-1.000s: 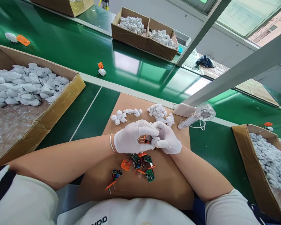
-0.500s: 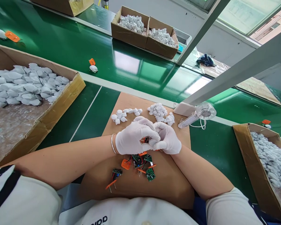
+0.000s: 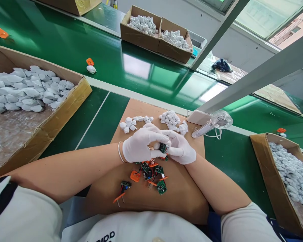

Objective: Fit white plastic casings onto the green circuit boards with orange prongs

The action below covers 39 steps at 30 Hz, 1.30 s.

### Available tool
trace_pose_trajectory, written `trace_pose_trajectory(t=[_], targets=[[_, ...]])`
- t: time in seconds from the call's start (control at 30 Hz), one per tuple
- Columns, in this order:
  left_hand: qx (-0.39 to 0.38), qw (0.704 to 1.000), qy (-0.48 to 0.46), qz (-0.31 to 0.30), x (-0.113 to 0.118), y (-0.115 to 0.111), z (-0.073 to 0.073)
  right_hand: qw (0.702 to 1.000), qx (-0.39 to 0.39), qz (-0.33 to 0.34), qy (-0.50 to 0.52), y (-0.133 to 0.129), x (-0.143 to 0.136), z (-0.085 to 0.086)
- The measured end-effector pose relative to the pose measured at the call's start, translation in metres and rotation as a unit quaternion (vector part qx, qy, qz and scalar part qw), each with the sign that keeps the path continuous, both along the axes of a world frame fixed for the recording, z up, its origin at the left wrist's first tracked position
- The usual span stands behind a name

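White gloves covered the left hand and right hand, and the circuit board between them looked dark green, though fingers partly hid it. The loose circuit boards were green, the plastic plates orange, the cardboard sheet plain brown. A white line crossed the dark green tabletop; dark stripes marked the white shirt

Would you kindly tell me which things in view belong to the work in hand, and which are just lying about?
Likely in use:
held circuit board
nearby circuit boards
orange parts
white pieces
cardboard sheet

Seemingly lying about:
clear fan
dark cloth
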<state>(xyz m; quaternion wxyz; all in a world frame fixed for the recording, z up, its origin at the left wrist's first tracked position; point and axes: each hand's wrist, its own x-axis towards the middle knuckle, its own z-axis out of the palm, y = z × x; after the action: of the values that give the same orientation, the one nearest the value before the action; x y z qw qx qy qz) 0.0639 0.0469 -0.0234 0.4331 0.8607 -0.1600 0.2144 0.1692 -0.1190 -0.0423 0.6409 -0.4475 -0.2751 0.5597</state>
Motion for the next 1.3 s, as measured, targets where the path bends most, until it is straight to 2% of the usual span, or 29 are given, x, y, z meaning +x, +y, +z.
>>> trace_pose_trajectory(t=[0.27, 0.57, 0.77, 0.9, 1.03, 1.3], targets=[[0.013, 1.000, 0.008, 0.011, -0.0016, -0.0035, 0.0058, 0.999, -0.008, -0.025, -0.036, -0.0053, -0.0049, 0.0010], [-0.036, 0.999, 0.019, -0.010, -0.0034, -0.0037, 0.0061, 1.000, -0.003, -0.010, 0.024, -0.0032, -0.0022, 0.0068], [-0.034, 0.999, 0.012, -0.013, -0.0005, -0.0030, 0.0042, 0.998, -0.006, -0.061, -0.010, -0.0044, -0.0056, 0.0037], [-0.029, 0.999, 0.007, -0.012, -0.0010, -0.0034, 0.0038, 1.000, 0.010, -0.029, 0.000, -0.0053, -0.0062, 0.0021], [-0.004, 1.000, 0.017, -0.002, -0.0014, -0.0028, 0.0050, 0.999, -0.004, -0.036, -0.015, -0.0058, -0.0061, 0.0019], [0.007, 0.997, -0.070, 0.015, -0.0007, -0.0065, 0.0011, 1.000, 0.002, -0.027, -0.010, -0.0043, -0.0074, 0.0021]])
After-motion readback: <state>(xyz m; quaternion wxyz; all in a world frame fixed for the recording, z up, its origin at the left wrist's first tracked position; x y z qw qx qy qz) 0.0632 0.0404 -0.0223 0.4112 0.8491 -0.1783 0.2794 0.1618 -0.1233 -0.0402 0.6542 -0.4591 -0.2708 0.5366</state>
